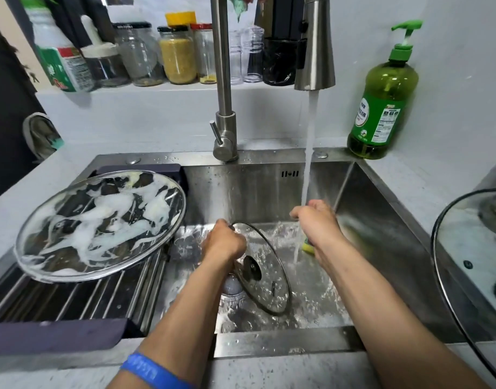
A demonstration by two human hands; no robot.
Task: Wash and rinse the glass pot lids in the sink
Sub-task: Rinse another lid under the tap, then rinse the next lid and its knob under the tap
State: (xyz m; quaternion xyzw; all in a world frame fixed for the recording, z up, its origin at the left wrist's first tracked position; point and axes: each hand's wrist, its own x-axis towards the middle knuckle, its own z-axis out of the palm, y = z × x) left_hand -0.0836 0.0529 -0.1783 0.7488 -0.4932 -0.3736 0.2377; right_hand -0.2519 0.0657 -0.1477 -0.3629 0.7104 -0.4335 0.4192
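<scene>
Glass pot lids numbered three. One small lid (265,272) stood on edge in the sink (381,220), gripped at its 11 o'clock rim by the left hand (223,242), fingers curled round the rim. One large lid (101,224), at 9 o'clock on the rack (72,301), remained covered in suds, judged unrinsed. A third lid (471,256) lay at 3 o'clock on the counter; its state could not be determined. The right hand (315,220), fingers curled, squeezed a yellow sponge (308,248) under the running water (308,153)

Soapy lid (101,223) on sink rack (72,299)
</scene>
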